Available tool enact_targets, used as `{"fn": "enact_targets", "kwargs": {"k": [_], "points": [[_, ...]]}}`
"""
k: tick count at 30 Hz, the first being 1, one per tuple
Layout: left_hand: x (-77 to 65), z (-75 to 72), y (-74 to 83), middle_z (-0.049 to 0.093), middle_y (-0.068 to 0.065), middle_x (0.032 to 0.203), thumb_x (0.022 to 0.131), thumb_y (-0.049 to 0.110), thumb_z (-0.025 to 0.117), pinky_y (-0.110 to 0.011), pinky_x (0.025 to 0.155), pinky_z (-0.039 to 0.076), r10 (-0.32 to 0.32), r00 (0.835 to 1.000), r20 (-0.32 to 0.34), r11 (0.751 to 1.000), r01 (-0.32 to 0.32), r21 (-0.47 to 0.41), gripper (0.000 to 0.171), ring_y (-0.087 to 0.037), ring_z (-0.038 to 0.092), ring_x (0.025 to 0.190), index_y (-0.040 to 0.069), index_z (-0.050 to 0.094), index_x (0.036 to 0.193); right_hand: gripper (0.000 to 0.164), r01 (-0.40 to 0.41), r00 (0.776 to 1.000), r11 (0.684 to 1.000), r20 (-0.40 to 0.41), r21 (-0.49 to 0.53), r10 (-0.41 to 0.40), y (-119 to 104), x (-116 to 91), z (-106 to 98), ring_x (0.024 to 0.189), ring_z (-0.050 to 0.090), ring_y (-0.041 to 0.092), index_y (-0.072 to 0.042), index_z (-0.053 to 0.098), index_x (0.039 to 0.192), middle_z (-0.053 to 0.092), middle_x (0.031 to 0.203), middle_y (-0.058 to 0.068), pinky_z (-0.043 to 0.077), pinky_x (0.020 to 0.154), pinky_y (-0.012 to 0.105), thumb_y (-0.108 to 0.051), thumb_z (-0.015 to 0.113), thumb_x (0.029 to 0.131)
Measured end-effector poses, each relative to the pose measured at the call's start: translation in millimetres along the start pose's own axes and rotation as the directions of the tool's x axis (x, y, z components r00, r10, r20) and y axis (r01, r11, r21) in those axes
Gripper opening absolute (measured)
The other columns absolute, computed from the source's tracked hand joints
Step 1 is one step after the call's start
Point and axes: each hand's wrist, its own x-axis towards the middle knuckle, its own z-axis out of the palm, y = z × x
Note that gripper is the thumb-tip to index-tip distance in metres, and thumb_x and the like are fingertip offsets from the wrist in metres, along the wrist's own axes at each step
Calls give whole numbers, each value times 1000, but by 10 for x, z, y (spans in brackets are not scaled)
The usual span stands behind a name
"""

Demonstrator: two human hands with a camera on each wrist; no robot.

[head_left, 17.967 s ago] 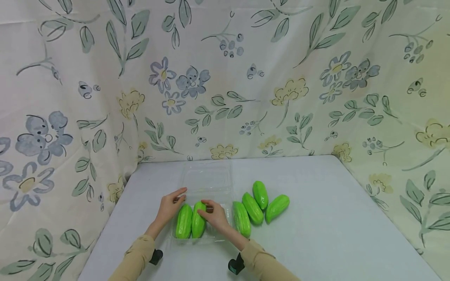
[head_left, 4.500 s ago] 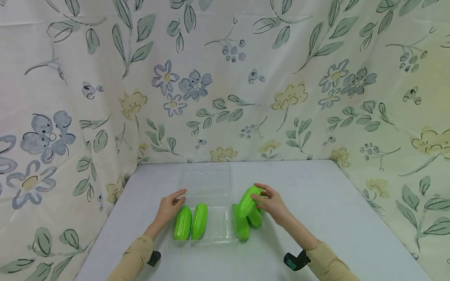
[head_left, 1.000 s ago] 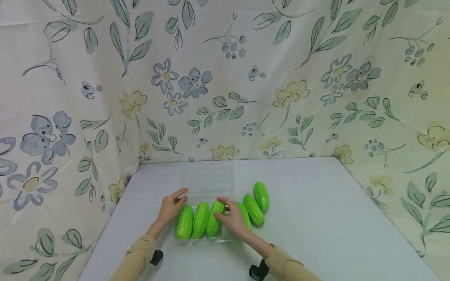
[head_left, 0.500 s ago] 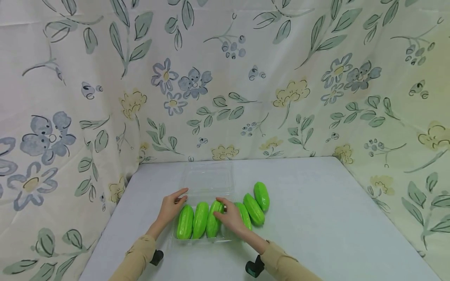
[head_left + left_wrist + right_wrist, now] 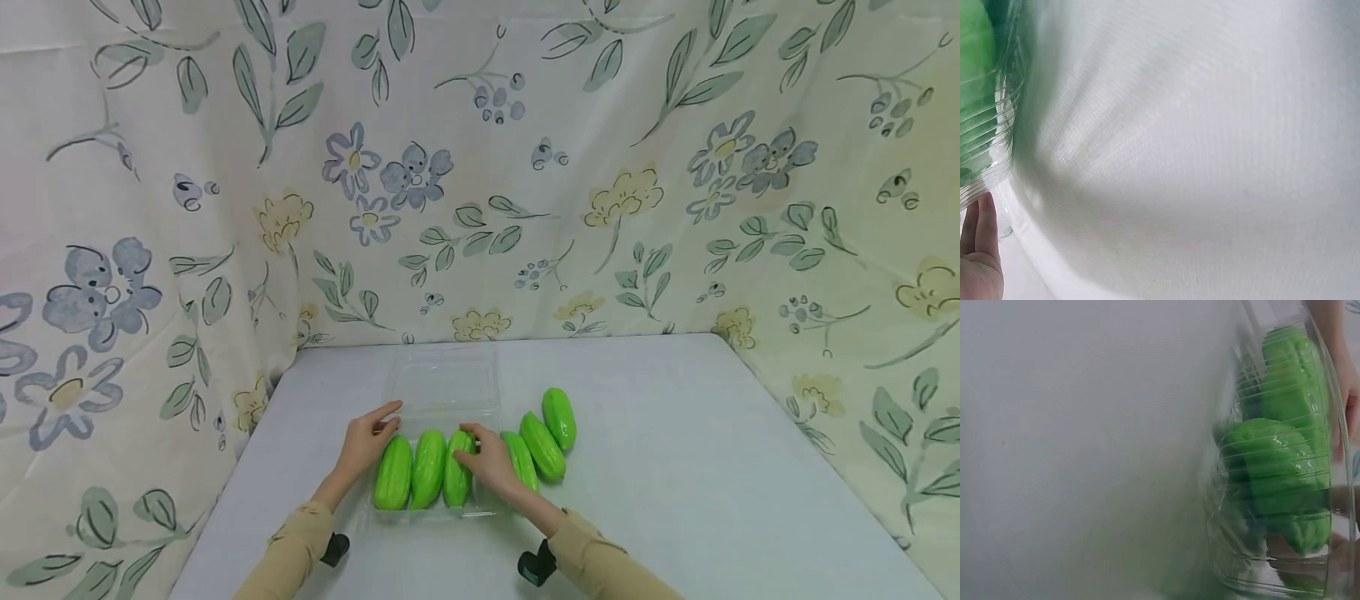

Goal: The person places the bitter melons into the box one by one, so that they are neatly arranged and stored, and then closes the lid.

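Observation:
A clear plastic clamshell container [image 5: 480, 512] lies open on the table, its lid flat toward the back. Inside it a left cucumber [image 5: 393, 475] and a middle cucumber [image 5: 428, 471] lie side by side, bright green. The third cucumber [image 5: 457, 479] lies to their right in the container, and my right hand [image 5: 487, 458] grips its upper part between thumb and fingers. My left hand [image 5: 365, 440] holds the container's back left corner; in the left wrist view its fingers [image 5: 986, 225] meet the ribbed wall. Through the wall, the right wrist view shows cucumbers [image 5: 1285, 469].
Just right of the container lie three more cucumbers: one partly behind my right hand [image 5: 522, 458], one beside it [image 5: 542, 447] and one farther back [image 5: 558, 418]. Black wrist cameras [image 5: 537, 564] sit under the sleeves. A floral curtain [image 5: 480, 167] hangs behind the white table [image 5: 675, 467].
Since 18 seconds ago, my right hand has left the middle cucumber and brought the third from the right-hand group into the container. Lately it has shifted slightly left. My left hand stays put.

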Motion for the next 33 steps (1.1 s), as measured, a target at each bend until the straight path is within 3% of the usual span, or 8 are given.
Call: {"fn": "enact_targets", "kwargs": {"k": [10,33], "points": [[28,5,-3,62,-19,124,91,6,62,-17,63,52,12,1000,-10,1000,-12,-10,33,-29,71,88,1,61,124,44,35,999,999,6,6,-35,1,12,6,104,61,39,5,53,128,58,125,25,53,81,46,-11,65,89],[8,12,-33,61,-19,126,92,7,61,-20,64,53,0,1000,-2,1000,0,-9,34,-28,71,89,1,61,125,47,55,998,998,-22,3,-55,31,33,89,96,64,38,8,53,127,60,121,26,54,79,45,-13,68,87]]}}
